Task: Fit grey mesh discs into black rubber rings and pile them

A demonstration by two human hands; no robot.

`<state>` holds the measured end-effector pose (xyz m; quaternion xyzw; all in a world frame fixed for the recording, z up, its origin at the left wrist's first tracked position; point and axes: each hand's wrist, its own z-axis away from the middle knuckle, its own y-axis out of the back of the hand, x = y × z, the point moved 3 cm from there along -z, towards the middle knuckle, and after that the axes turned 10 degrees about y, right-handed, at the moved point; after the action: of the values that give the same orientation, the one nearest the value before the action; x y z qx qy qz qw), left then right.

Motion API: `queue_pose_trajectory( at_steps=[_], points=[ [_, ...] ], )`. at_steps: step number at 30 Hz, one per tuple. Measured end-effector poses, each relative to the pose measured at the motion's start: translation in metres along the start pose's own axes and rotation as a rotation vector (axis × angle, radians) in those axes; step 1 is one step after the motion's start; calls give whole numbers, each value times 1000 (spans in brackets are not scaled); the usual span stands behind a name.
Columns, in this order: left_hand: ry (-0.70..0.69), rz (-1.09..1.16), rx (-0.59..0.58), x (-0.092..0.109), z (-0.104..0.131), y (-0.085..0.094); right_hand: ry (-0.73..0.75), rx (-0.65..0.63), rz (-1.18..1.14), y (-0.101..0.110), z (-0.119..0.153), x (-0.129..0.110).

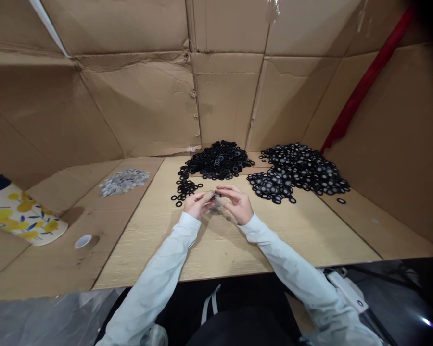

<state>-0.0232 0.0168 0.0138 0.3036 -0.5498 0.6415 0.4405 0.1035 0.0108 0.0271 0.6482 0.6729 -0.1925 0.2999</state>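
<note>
Above the counter (151,250), my left grip (196,205) and right grip (241,206) are pinching a small piece (217,195) between them, its shape probably too blurred to tell. Black rings (218,161) are lying piled just beyond, pale discs (124,182) left, pale-centred rings (306,168) right.

Long, pale bluish sleeves (164,271) (softly creased) end in cuffs (190,221).

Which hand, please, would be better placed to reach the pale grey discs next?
Probably the left hand: it is nearer the pale grey discs, on its own side, while the right hand is farther across, towards the black rings with pale centres.
</note>
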Motion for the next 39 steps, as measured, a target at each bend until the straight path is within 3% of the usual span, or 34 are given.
queue_pose_trajectory(
  at_steps=[4, 9, 16, 21, 32, 39],
  points=[
    [-84, -26, 10, -1, -1, 0, -244, 133, -167, 0, 0, 12],
    [-141, -164, 42, -4, -4, 5, -324, 187, -147, 2, 1, 15],
    [-275, -369, 57, 2, 1, 2, -366, 38, -227, 4, -2, 21],
    [-213, -312, 9, -2, 0, -1, -329, -6, -235, 7, -1, 27],
    [87, -11, -32, -8, -1, -5, -282, -22, -118, 6, -2, 26],
    [14, 19, -7, -7, 3, -5, -295, 74, -10, 4, 0, 20]
  ],
)
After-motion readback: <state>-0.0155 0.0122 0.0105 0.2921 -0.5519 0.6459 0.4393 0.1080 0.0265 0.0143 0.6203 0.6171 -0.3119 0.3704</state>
